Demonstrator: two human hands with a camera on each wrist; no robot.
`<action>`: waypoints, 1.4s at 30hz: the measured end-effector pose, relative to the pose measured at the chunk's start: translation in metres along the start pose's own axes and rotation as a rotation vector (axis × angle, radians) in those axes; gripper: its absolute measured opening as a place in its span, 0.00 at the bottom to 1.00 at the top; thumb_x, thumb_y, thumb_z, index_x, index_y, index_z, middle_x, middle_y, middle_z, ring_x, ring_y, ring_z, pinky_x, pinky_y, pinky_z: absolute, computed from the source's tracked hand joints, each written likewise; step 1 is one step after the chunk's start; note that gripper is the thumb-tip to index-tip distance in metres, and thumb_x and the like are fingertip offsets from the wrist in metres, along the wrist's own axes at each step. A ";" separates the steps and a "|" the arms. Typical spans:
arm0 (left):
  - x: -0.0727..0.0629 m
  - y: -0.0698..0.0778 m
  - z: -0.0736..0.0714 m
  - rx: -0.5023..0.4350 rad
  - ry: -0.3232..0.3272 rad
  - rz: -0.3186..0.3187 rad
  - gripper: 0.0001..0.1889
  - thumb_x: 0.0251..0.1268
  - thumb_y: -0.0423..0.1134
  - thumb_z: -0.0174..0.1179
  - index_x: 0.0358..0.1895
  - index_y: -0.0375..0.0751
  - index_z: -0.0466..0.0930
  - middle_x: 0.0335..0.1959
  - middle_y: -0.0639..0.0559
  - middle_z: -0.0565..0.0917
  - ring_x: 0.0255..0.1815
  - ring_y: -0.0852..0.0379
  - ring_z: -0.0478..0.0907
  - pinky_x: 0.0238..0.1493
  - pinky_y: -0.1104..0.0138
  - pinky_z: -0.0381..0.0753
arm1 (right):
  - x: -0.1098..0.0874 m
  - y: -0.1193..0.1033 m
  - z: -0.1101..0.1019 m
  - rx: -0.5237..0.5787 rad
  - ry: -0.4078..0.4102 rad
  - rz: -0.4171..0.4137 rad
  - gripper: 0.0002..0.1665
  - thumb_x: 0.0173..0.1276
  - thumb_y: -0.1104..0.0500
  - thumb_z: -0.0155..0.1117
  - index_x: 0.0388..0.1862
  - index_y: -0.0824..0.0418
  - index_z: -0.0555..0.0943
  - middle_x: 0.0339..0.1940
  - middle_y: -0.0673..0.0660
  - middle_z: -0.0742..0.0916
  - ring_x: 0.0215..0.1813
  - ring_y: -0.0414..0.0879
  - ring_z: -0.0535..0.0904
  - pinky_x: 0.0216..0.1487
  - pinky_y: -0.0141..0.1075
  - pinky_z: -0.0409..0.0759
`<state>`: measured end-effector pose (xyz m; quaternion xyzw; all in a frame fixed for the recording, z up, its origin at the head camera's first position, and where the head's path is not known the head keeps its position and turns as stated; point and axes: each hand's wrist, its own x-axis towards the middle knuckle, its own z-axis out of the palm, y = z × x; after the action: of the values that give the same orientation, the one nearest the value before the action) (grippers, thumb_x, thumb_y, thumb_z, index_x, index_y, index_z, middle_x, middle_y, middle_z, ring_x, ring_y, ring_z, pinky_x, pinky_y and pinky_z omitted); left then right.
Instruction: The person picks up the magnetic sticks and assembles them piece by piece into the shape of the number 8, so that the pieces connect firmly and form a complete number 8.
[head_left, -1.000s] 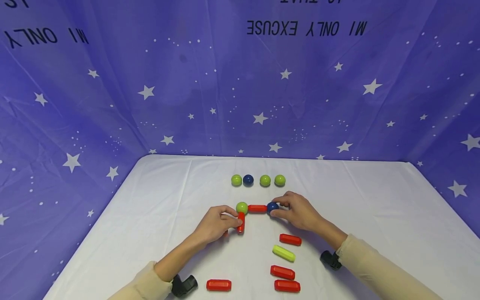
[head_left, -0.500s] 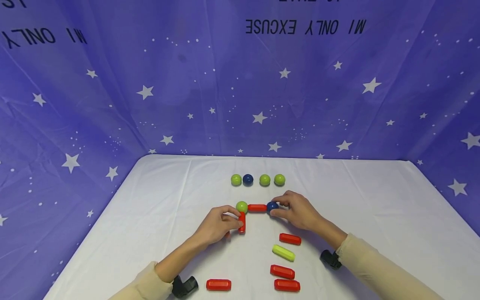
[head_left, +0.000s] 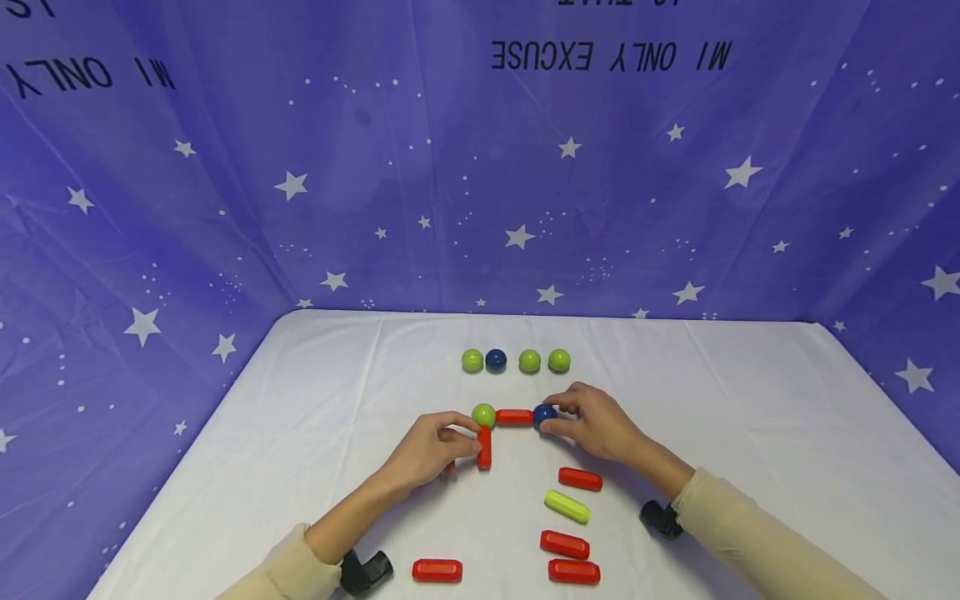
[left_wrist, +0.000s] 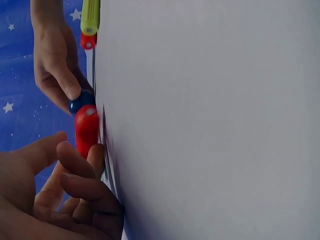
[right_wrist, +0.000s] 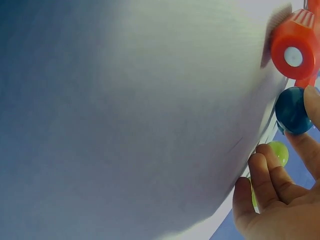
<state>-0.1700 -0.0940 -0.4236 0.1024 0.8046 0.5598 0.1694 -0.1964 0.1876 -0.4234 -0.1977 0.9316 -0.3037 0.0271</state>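
My right hand (head_left: 600,425) pinches a dark blue ball (head_left: 543,416) between thumb and finger. A red stick (head_left: 514,416) joins that ball to a green ball (head_left: 483,415) on its left. From the green ball a second red stick (head_left: 484,447) points toward me. My left hand (head_left: 433,450) lies beside this stick, its fingertips right at the stick's left edge. In the left wrist view, the left hand (left_wrist: 70,195) has bent, spread fingers near the red stick (left_wrist: 87,129). In the right wrist view, a thumb and finger meet the blue ball (right_wrist: 293,111).
Behind the joined pieces stand several balls, green (head_left: 529,360) and blue (head_left: 496,360), in a row. Nearer me on the right lie several red sticks (head_left: 565,544) and a yellow-green stick (head_left: 567,506). Another red stick (head_left: 437,570) lies front left. A starry purple curtain (head_left: 480,208) surrounds the white table (head_left: 315,400).
The second red stick has straightened slightly and shifted a little toward me. My left thumb has slid off its top to its left edge. The right hand stays on the blue ball.
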 end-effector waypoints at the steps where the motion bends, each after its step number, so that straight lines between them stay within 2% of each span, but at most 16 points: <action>1: 0.001 0.000 -0.002 0.008 0.008 0.000 0.13 0.62 0.35 0.67 0.49 0.37 0.82 0.34 0.47 0.87 0.16 0.57 0.74 0.19 0.69 0.67 | 0.000 0.000 0.000 0.000 0.000 -0.001 0.22 0.62 0.52 0.74 0.52 0.59 0.86 0.35 0.49 0.80 0.37 0.44 0.72 0.39 0.39 0.74; 6: 0.015 0.005 -0.013 0.045 0.089 0.001 0.14 0.62 0.35 0.67 0.50 0.37 0.83 0.32 0.47 0.86 0.17 0.56 0.74 0.19 0.68 0.67 | 0.000 0.001 0.001 -0.012 0.006 0.006 0.22 0.61 0.52 0.75 0.52 0.59 0.86 0.35 0.48 0.80 0.36 0.44 0.72 0.39 0.38 0.74; 14: 0.051 0.011 -0.034 0.008 0.230 0.034 0.20 0.63 0.35 0.66 0.58 0.37 0.80 0.39 0.47 0.84 0.22 0.53 0.76 0.19 0.67 0.70 | 0.001 0.001 0.000 0.000 0.002 0.008 0.22 0.61 0.52 0.74 0.52 0.59 0.86 0.36 0.51 0.81 0.37 0.44 0.73 0.40 0.39 0.75; 21: 0.081 0.008 -0.038 -0.006 0.259 0.040 0.25 0.64 0.36 0.65 0.65 0.39 0.75 0.53 0.39 0.79 0.25 0.54 0.76 0.19 0.70 0.69 | 0.001 0.001 0.001 -0.001 -0.001 0.005 0.21 0.61 0.52 0.74 0.52 0.58 0.86 0.36 0.50 0.81 0.37 0.44 0.72 0.40 0.39 0.74; 26: 0.094 0.005 -0.037 -0.018 0.266 0.043 0.26 0.64 0.36 0.66 0.66 0.39 0.74 0.57 0.36 0.77 0.25 0.54 0.76 0.20 0.71 0.69 | 0.001 0.002 0.001 0.003 -0.002 0.009 0.22 0.61 0.52 0.74 0.53 0.58 0.86 0.37 0.49 0.81 0.37 0.43 0.72 0.40 0.38 0.75; 31: 0.103 0.003 -0.036 -0.011 0.262 0.056 0.25 0.62 0.34 0.66 0.64 0.37 0.76 0.57 0.34 0.77 0.22 0.55 0.76 0.21 0.71 0.70 | 0.002 0.001 0.001 0.008 -0.003 0.011 0.22 0.61 0.52 0.74 0.53 0.58 0.86 0.37 0.49 0.81 0.37 0.44 0.72 0.40 0.38 0.74; 37: 0.107 0.002 -0.033 0.015 0.260 0.055 0.23 0.60 0.33 0.68 0.59 0.37 0.80 0.54 0.35 0.79 0.21 0.59 0.74 0.23 0.72 0.72 | 0.001 -0.001 0.001 0.002 -0.004 0.016 0.22 0.61 0.52 0.75 0.52 0.58 0.86 0.36 0.49 0.80 0.37 0.44 0.72 0.40 0.38 0.74; 39: 0.108 0.002 -0.032 0.038 0.260 0.052 0.22 0.59 0.33 0.69 0.58 0.37 0.81 0.54 0.36 0.80 0.23 0.57 0.76 0.24 0.71 0.74 | 0.001 -0.001 0.001 0.004 -0.003 0.020 0.22 0.61 0.52 0.75 0.52 0.58 0.86 0.36 0.49 0.80 0.37 0.44 0.72 0.40 0.38 0.74; 42: 0.109 0.001 -0.030 0.096 0.273 0.060 0.21 0.58 0.34 0.70 0.56 0.38 0.82 0.52 0.38 0.81 0.33 0.53 0.80 0.31 0.68 0.78 | 0.001 0.000 0.001 0.009 -0.004 0.023 0.21 0.61 0.52 0.75 0.52 0.58 0.86 0.36 0.49 0.80 0.37 0.44 0.72 0.39 0.38 0.74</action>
<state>-0.2820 -0.0814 -0.4303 0.0572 0.8426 0.5343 0.0365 -0.1972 0.1865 -0.4238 -0.1876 0.9324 -0.3071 0.0332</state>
